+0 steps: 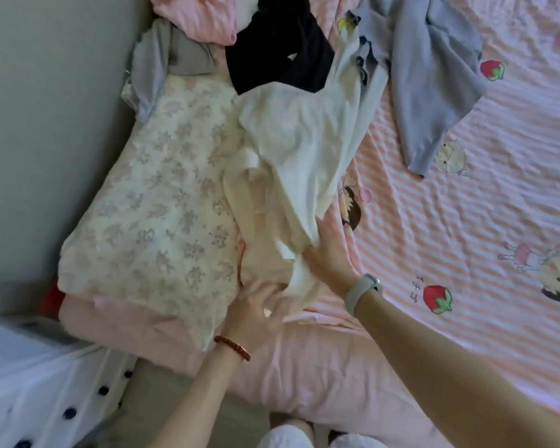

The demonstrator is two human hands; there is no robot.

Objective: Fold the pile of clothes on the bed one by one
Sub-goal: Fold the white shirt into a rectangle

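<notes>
Both hands at bed's near edge: left hand (256, 313) pressing, fingers relaxed, right hand (328, 250) pinching cream garment (291, 150) beside floral pillow (149, 202); prob. picking it up, next needs spreading flat.

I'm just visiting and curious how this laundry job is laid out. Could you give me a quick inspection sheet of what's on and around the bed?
Surface: bed sheet, pink striped with cartoon prints, wrinkled.
Job's things: white garment being handled near the bed's edge; black garment, grey garment and pink garment lie unfolded farther back.
Clutter: floral pillow beside the white garment.
Hands: left hand rests on the cloth's lower end, fingers relaxed; right hand grips the white garment's edge.
Cables: nothing seen.
Surroundings: wall on the left; white spotted cloth at lower left.
</notes>
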